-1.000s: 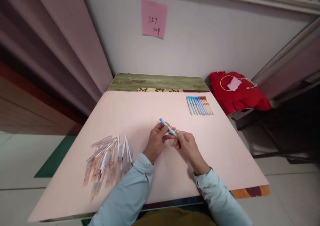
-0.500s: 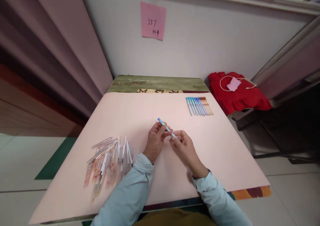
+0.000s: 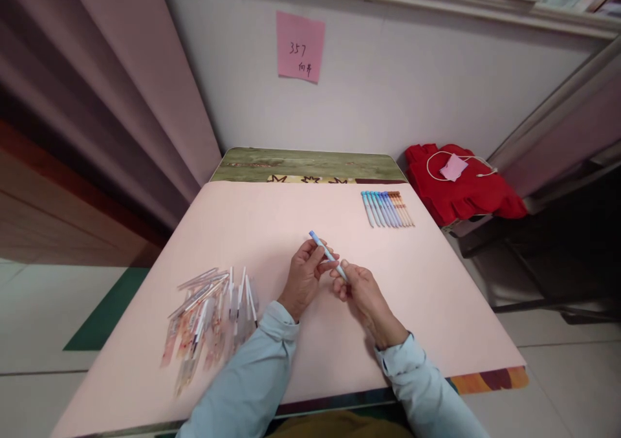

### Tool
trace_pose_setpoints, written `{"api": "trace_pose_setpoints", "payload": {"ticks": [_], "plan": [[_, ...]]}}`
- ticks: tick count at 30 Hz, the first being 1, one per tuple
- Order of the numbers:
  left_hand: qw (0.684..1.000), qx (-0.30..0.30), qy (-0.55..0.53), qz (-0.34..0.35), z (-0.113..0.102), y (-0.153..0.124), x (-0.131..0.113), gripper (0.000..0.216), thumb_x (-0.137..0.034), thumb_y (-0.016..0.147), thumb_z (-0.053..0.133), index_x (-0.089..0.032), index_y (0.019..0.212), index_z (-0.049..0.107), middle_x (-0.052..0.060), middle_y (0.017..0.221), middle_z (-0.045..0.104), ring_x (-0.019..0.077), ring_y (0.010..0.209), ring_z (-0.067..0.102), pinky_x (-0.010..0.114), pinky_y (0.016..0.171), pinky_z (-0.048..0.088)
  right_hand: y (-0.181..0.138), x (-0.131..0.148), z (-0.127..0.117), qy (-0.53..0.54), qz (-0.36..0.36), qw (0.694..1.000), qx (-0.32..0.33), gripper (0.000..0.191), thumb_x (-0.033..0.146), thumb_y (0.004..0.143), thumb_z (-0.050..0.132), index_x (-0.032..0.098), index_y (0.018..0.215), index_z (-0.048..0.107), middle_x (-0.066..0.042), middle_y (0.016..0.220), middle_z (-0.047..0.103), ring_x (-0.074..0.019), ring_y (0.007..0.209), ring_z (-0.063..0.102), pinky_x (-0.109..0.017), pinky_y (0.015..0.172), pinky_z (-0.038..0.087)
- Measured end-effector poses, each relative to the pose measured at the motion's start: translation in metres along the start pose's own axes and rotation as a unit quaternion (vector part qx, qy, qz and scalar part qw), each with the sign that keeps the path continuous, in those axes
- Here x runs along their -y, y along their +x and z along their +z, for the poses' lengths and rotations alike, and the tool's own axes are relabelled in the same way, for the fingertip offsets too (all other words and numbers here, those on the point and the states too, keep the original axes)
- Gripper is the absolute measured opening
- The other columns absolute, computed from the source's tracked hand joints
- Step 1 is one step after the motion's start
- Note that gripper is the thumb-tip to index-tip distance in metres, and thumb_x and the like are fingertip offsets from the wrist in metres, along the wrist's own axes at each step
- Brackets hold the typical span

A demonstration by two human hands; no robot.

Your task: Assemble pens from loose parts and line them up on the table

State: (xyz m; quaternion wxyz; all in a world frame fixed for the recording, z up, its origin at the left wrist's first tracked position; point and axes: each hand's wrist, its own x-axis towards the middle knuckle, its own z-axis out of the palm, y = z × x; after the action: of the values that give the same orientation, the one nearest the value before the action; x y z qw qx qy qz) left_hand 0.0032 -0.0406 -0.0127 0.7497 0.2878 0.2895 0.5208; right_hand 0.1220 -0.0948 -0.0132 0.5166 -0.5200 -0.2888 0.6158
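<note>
A light blue pen (image 3: pixel 324 249) is held over the middle of the pink table sheet (image 3: pixel 272 224), its far end pointing up and left. My left hand (image 3: pixel 303 277) pinches the pen's middle between thumb and fingers. My right hand (image 3: pixel 359 289) is closed round the pen's near end, which is hidden in the fingers. A heap of pens in clear wrappers (image 3: pixel 208 312) lies at the near left of the sheet. A neat row of several unwrapped pens (image 3: pixel 387 208), blue ones and orange ones, lies at the far right.
The table's green patterned cloth (image 3: pixel 310 164) shows beyond the sheet, against a white wall with a pink note (image 3: pixel 299 46). A red cloth (image 3: pixel 466 186) with a white cable and a pink slip lies on a stand to the right. Curtains hang at left.
Both hands stay at the table's middle with the pen between them; the pen's far end dipped slightly and came back. The view shifted a little.
</note>
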Motion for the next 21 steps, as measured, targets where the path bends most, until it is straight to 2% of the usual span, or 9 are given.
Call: {"api": "trace_pose_setpoints", "payload": {"ticks": [2, 5, 8, 12, 17, 21], "plan": [[1.0, -0.006, 0.006, 0.008, -0.001, 0.001, -0.001, 0.027, -0.033, 0.075, 0.077, -0.016, 0.091, 0.064, 0.002, 0.084, 0.064, 0.014, 0.076, 0.067, 0.022, 0.063, 0.056, -0.002, 0.0, 0.001, -0.013, -0.013, 1.0, 0.015, 0.048, 0.062, 0.079, 0.064, 0.014, 0.079, 0.066, -0.001, 0.055, 0.06, -0.0083, 0.044, 0.046, -0.022, 0.045, 0.033], [0.999, -0.021, 0.016, 0.026, -0.003, 0.002, -0.001, 0.026, -0.033, 0.075, 0.077, -0.016, 0.09, 0.065, 0.002, 0.082, 0.063, 0.0129, 0.074, 0.066, 0.022, 0.065, 0.055, -0.005, -0.002, 0.004, -0.01, -0.049, 0.999, 0.011, 0.039, 0.05, 0.074, 0.075, 0.017, 0.091, 0.064, 0.002, 0.059, 0.062, -0.0099, 0.052, 0.052, -0.022, 0.053, 0.039], [0.999, -0.019, 0.025, 0.028, -0.003, 0.002, 0.0, 0.025, -0.033, 0.076, 0.076, -0.016, 0.091, 0.065, 0.002, 0.085, 0.063, 0.0135, 0.077, 0.067, 0.023, 0.067, 0.056, -0.006, -0.008, 0.004, 0.02, -0.059, 0.998, -0.007, 0.035, 0.041, 0.071, 0.08, 0.018, 0.088, 0.06, 0.002, 0.062, 0.065, -0.0101, 0.055, 0.055, -0.023, 0.056, 0.042], [0.999, -0.015, 0.039, 0.025, -0.003, 0.001, 0.0, 0.025, -0.033, 0.077, 0.075, -0.016, 0.093, 0.066, 0.003, 0.086, 0.064, 0.0135, 0.076, 0.065, 0.024, 0.066, 0.055, -0.005, -0.016, 0.003, 0.029, -0.059, 0.998, -0.023, 0.033, 0.047, 0.077, 0.074, 0.017, 0.082, 0.062, -0.004, 0.069, 0.07, -0.0099, 0.052, 0.056, -0.022, 0.052, 0.04], [0.999, -0.026, 0.044, 0.015, -0.001, -0.001, -0.001, 0.028, -0.034, 0.075, 0.076, -0.016, 0.095, 0.067, 0.004, 0.087, 0.067, 0.0093, 0.062, 0.059, 0.023, 0.059, 0.05, -0.005, -0.014, 0.005, 0.033, -0.027, 0.999, -0.032, 0.046, 0.061, 0.08, 0.065, 0.015, 0.075, 0.065, -0.004, 0.057, 0.066, -0.009, 0.042, 0.052, -0.021, 0.043, 0.034], [1.0, 0.003, 0.012, 0.004, 0.001, -0.002, -0.001, 0.024, -0.035, 0.08, 0.073, -0.017, 0.094, 0.066, 0.004, 0.082, 0.066, 0.0144, 0.074, 0.064, 0.027, 0.068, 0.052, -0.004, -0.011, 0.004, 0.059, 0.028, 0.998, 0.009, 0.049, 0.063, 0.079, 0.065, 0.014, 0.07, 0.066, -0.002, 0.051, 0.061, -0.0072, 0.037, 0.044, -0.021, 0.039, 0.028]]}}
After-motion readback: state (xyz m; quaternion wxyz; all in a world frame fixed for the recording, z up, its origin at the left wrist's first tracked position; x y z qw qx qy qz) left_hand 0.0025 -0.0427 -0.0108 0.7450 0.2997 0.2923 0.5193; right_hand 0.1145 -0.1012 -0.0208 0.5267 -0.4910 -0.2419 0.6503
